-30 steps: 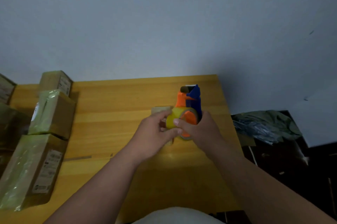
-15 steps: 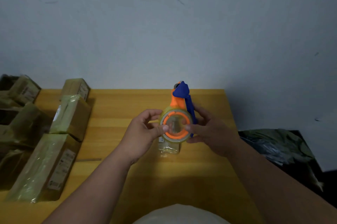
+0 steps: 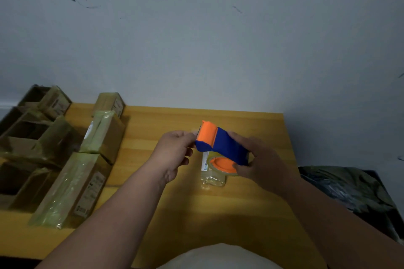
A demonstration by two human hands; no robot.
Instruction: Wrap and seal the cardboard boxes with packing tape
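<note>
Cardboard open boxes (image 3: 24,135) at table (image 3: 251,124) left; contents unseen.

A tape dispenser (image 3: 220,145) is held above the middle of the table (image 3: 251,203), the left hand (image 3: 175,152) at its left end and the right hand (image 3: 260,166) at its right. Directly beneath it, a small wrapped box (image 3: 213,178) rests on the tabletop. Along the table's left side lie 3 wrapped boxes in a row, front (image 3: 72,190) to middle (image 3: 105,135) to back (image 3: 110,103) (the last by the wall (image 3: 196,39)). Further left sit open cartons (image 3: 24,137). A crumpled bag (image 3: 354,192) lies right of the table, lower down.
</note>
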